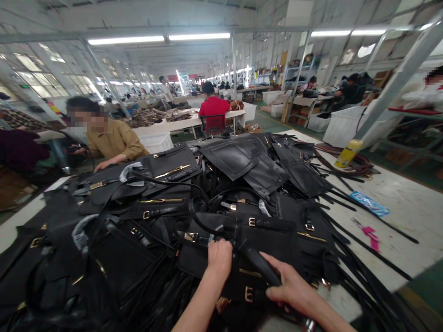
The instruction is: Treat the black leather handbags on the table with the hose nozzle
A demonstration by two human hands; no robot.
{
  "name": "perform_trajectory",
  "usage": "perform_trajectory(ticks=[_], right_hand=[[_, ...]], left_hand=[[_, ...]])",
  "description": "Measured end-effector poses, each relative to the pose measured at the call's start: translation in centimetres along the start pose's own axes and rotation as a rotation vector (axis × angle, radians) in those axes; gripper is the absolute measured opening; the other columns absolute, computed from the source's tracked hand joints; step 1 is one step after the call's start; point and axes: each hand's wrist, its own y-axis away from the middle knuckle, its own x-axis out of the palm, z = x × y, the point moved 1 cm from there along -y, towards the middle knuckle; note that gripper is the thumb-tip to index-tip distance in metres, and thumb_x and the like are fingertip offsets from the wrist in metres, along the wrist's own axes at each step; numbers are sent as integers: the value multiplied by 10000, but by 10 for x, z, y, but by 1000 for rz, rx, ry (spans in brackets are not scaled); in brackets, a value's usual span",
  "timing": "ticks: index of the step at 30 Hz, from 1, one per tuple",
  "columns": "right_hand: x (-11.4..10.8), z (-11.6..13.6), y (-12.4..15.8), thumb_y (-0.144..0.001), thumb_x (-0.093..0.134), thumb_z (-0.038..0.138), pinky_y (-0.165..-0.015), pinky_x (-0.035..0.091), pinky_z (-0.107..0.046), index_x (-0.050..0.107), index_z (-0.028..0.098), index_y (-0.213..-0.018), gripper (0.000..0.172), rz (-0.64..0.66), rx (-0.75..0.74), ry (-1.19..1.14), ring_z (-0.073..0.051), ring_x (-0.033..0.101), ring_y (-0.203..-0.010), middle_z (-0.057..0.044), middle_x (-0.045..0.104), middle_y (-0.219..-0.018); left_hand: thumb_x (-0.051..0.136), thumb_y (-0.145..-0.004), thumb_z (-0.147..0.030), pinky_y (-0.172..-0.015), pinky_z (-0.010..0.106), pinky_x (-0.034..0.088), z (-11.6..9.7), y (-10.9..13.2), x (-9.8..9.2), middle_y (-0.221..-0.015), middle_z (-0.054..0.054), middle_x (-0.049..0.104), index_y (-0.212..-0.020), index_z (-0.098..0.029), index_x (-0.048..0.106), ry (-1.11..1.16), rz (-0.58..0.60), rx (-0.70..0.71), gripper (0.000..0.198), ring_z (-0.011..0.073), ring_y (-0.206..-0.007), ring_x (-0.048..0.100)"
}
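A big heap of black leather bag panels (166,216) with gold buckles and straps covers the white table (404,203). My left hand (218,258) is closed in a fist on a black strap near a gold buckle at the front of the heap. My right hand (290,288) is wrapped round a black tool handle (259,265) that slants up to the left toward the same bag piece (277,240).
A person in a tan shirt (114,140) works at the table's far left edge. A yellow bottle (347,153), a blue packet (368,204) and pink scissors (370,233) lie on the right. A metal post (398,78) rises there. Another person in red (213,108) sits further back.
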Motion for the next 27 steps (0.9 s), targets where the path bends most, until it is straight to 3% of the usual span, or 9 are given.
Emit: perform_trajectory(ticks=[4, 7, 13, 17, 20, 23, 27], right_hand=[[-1, 1, 1, -566, 527, 70, -334, 353, -148, 300, 195, -1300, 779, -7, -2, -4, -84, 457, -393, 45, 589, -588], [-3, 0, 3, -560, 532, 68, -340, 353, -156, 312, 190, -1295, 777, 3, -25, -8, -85, 456, -401, 41, 587, -620], [-10, 6, 11, -565, 537, 55, -368, 322, -144, 324, 205, -1289, 769, 10, -88, 4, -71, 428, -434, 59, 560, -628], [-8, 19, 14, -555, 548, 47, -381, 312, -130, 373, 229, -1259, 747, 46, -121, 38, -67, 435, -470, 50, 590, -700], [-3, 24, 9, -551, 561, 67, -377, 338, -134, 385, 241, -1248, 739, 103, -103, 78, -76, 470, -461, 38, 600, -741], [4, 27, -2, -564, 571, 113, -361, 370, -154, 395, 254, -1233, 706, 136, -68, 168, -87, 486, -413, 33, 592, -722], [18, 37, -22, -570, 561, 130, -360, 371, -166, 354, 253, -1271, 742, 78, -35, 328, -102, 501, -417, 23, 580, -714]], left_hand=[[411, -664, -17, -813, 426, 343, -7, 3, -1, -776, 168, 624, -721, -76, 619, 48, 31, 108, 223, 256, -810, 578], [444, -615, -41, -811, 407, 351, 0, 3, -6, -758, 129, 618, -705, -95, 602, 164, 23, 134, 190, 236, -793, 567], [364, -666, -138, -552, 231, 406, 27, -8, -18, -570, -6, 544, -623, -148, 533, 580, 8, 85, 175, 119, -565, 519], [347, -740, -245, -559, 228, 435, 42, -7, -27, -589, -12, 542, -679, -151, 522, 805, -72, 60, 208, 110, -570, 523], [350, -772, -291, -634, 265, 462, 51, 3, -26, -715, 14, 583, -777, -166, 539, 873, -160, 41, 226, 133, -667, 563], [351, -784, -264, -753, 318, 450, 56, 17, -16, -848, 39, 584, -897, -195, 528, 861, -275, 11, 221, 159, -799, 564], [359, -769, -202, -825, 361, 423, 57, 32, 2, -917, 55, 559, -958, -208, 507, 813, -385, -6, 240, 183, -893, 534]])
